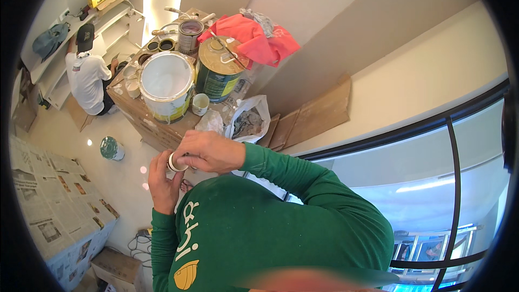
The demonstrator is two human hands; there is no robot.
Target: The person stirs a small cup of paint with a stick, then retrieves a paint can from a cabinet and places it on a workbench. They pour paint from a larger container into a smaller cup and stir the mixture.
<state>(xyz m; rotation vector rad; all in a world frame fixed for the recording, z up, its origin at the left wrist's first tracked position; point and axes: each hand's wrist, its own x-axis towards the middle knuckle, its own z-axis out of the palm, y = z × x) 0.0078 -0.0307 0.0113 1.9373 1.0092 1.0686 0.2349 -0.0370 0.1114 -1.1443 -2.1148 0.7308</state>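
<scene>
While a person in a white shirt [86,78] crouches at upper left, the open white paint bucket [166,84] stands upper centre; below it your right hand [208,151] and left hand [165,181] both pinch a small tape roll [175,162] at frame centre.

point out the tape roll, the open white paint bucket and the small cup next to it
tape roll [177,162], head view, on its white side edge
open white paint bucket [165,77], head view, on its inside
small cup [200,104], head view, on its outer wall
</scene>
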